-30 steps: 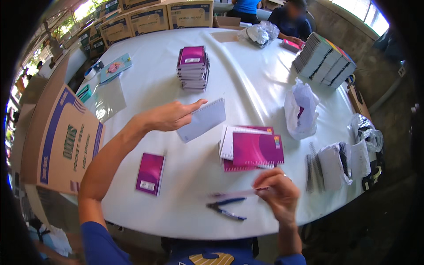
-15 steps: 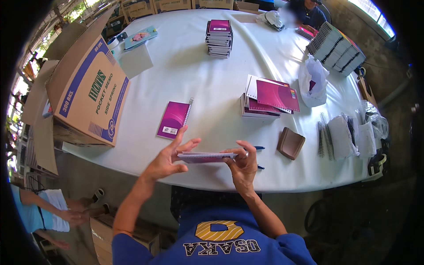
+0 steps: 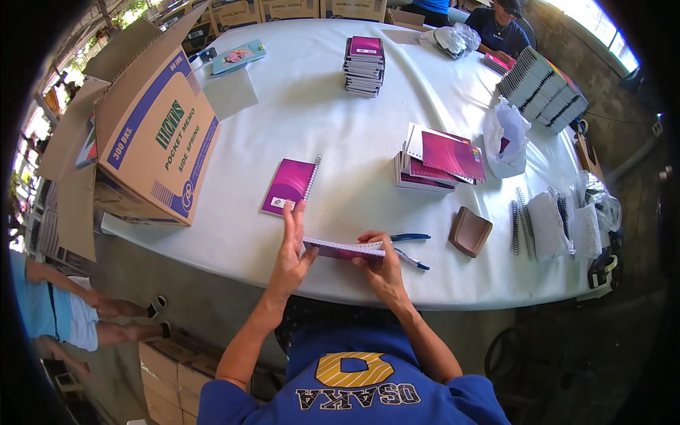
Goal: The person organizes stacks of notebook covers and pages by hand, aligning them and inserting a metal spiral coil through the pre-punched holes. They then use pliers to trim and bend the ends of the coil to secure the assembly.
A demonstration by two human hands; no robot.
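Above the table's near edge I hold an unbound notebook (image 3: 346, 251), a thin stack of white punched pages with a purple cover. My right hand (image 3: 380, 268) pinches its right end between thumb and fingers. At its left end, my left hand (image 3: 286, 249) has the thumb against the edge and the fingers stretched upward. Just beyond those fingertips lies a purple spiral notebook (image 3: 289, 185), its wire coil sticking out past the top corner. A tool with two blue handles (image 3: 412, 262) rests beside my right hand, its head hidden behind the hand.
A stack of purple notebooks (image 3: 365, 67) stands at the back. Right of centre are loose purple covers and pages (image 3: 446, 157), a brown holder (image 3: 470, 231) and wire coils (image 3: 523, 223). A large open carton (image 3: 152, 142) fills the left. Another person (image 3: 499, 32) sits far right.
My left hand has moved right and come to the notebook's left end. The notebook has tilted and shifted slightly right, showing more purple cover. The blue handles show more.
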